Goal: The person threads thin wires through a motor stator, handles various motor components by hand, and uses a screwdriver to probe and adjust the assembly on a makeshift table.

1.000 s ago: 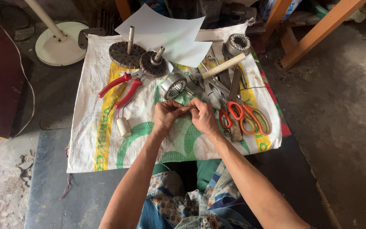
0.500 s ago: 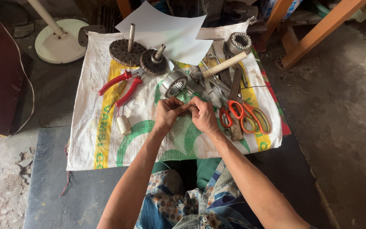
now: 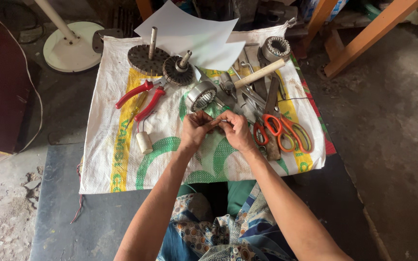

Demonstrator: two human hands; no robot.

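Left hand (image 3: 195,129) and right hand (image 3: 238,131) meet fingertip to fingertip, both pinching a small thin piece (image 3: 220,122), too small to identify. Likely light and easily bent; best held near its ends. Stator (image 3: 201,95) just beyond fingers; scissors (image 3: 281,131) right.

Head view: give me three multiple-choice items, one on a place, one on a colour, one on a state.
1. Where do the red-handled pliers lie on the white woven sack?
A. left of the hands
B. right of the hands
C. under the white paper sheets

2. What colour are the scissor handles?
A. blue
B. orange
C. black

3. How are the left hand and right hand placed?
A. far apart
B. flat on the sack
C. together, pinching a small thin piece

Key: 1 A, the pliers sit toward the sack's left side; 2 B, the loops are orange; 3 C, the fingertips meet over the sack.
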